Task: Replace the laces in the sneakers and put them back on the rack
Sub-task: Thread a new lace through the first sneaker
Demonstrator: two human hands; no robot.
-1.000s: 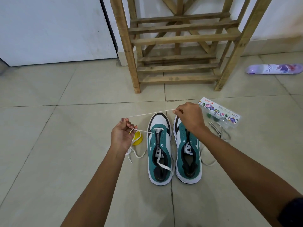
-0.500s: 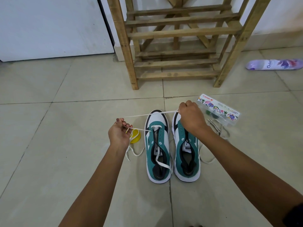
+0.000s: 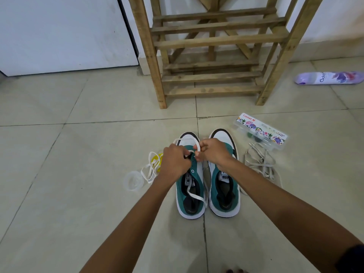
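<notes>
Left hand [image 3: 175,162] and right hand [image 3: 213,153] close together over front of left sneaker [image 3: 190,191], each pinching white lace [image 3: 194,194] at eyelets. Right sneaker [image 3: 223,186] just right of hands, touching first. Old laces [image 3: 260,164] heaped further right. Wooden rack [image 3: 214,46] well beyond hands. Plastic box [image 3: 261,131] right of hands, past laces.

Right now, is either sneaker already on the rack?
No: both sneakers, left sneaker and right sneaker, stand side by side on the floor in front of the rack.
</notes>
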